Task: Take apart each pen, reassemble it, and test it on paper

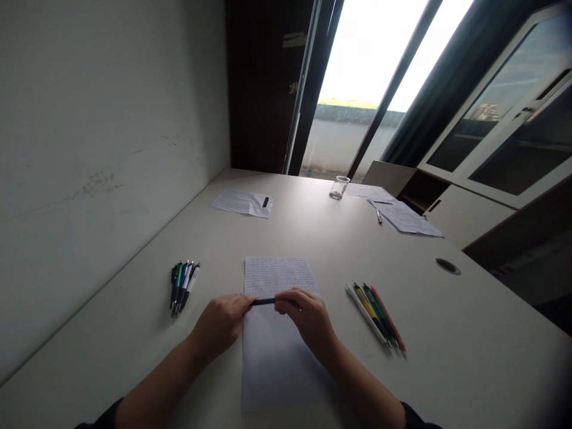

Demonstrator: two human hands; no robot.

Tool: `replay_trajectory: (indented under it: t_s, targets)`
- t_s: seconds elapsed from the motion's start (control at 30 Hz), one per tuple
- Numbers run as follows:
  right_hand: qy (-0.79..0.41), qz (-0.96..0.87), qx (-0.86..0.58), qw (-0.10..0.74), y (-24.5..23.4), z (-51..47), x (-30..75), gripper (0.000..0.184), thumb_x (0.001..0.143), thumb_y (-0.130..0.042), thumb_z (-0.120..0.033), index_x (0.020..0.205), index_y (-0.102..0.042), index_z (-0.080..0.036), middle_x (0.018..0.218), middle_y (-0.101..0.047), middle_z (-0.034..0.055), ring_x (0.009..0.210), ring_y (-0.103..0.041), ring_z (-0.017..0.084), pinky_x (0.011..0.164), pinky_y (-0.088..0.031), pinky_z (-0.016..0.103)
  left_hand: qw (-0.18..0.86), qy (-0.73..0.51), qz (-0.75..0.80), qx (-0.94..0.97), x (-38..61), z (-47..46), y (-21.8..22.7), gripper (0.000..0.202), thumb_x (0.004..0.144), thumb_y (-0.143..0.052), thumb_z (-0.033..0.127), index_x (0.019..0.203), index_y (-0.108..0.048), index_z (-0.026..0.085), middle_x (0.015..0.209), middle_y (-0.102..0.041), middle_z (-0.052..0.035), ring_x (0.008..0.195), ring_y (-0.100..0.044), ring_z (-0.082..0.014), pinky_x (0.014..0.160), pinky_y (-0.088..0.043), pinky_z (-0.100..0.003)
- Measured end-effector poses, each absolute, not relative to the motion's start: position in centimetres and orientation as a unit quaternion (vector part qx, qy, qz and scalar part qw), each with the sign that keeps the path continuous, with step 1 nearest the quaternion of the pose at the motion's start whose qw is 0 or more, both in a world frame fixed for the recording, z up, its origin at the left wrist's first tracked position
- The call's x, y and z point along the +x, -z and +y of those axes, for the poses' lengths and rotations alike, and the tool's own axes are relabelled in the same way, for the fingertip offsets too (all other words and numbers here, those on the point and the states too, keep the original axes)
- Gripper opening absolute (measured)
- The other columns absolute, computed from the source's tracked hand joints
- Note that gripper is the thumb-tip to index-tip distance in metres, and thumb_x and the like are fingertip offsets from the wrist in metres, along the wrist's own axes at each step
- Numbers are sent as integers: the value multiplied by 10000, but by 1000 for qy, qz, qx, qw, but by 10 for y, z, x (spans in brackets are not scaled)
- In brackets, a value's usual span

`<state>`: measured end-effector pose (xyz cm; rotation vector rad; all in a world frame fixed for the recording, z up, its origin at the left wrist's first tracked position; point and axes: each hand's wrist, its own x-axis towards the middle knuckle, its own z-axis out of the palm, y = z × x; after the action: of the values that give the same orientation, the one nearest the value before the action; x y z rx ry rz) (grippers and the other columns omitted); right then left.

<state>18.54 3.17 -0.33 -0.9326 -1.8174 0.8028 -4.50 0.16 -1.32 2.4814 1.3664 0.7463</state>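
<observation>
Between my two hands a dark pen (264,301) is held level above a sheet of paper (279,363). My left hand (226,319) pinches its left end, and my right hand (306,316) pinches its right end; both ends are hidden by the fingers. Lines of handwriting fill the upper part of the sheet, while its lower part is blank. To the left of my left hand lies a group of several pens (183,287) in black, green, blue and white. Right of my right hand, several more pens (375,316) in white, yellow, green and red lie side by side.
Farther back on the white table (308,232) stand a clear glass (339,187) and, beside it, a stack of papers (406,217) with a pen (379,216). Another paper (243,203) lies at the back left. A round cable hole (447,266) is at right. The wall (111,149) borders the left side.
</observation>
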Motion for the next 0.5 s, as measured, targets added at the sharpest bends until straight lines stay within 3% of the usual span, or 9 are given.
replay_trajectory:
  t_s: [0.27, 0.5]
  targets:
    - [-334, -743, -417, 404, 10, 30, 184, 206, 966, -548, -335, 819, -611, -205, 652, -625, -15, 546, -581, 119, 567, -484, 222, 102, -248, 457, 848, -44, 1, 15, 327, 933, -459, 76, 1213, -576, 198, 1039, -728, -68, 892, -704, -210, 804, -575, -351]
    - [-188, -819, -415, 348, 7, 27, 186, 393, 1045, -339, -403, 738, -489, -209, 668, -560, 7, 552, -492, 128, 553, -382, 239, 103, -259, 432, 858, -40, -2, 7, 291, 957, -469, 119, 1220, -575, 187, 1042, -734, -73, 864, -712, -196, 767, -581, -323]
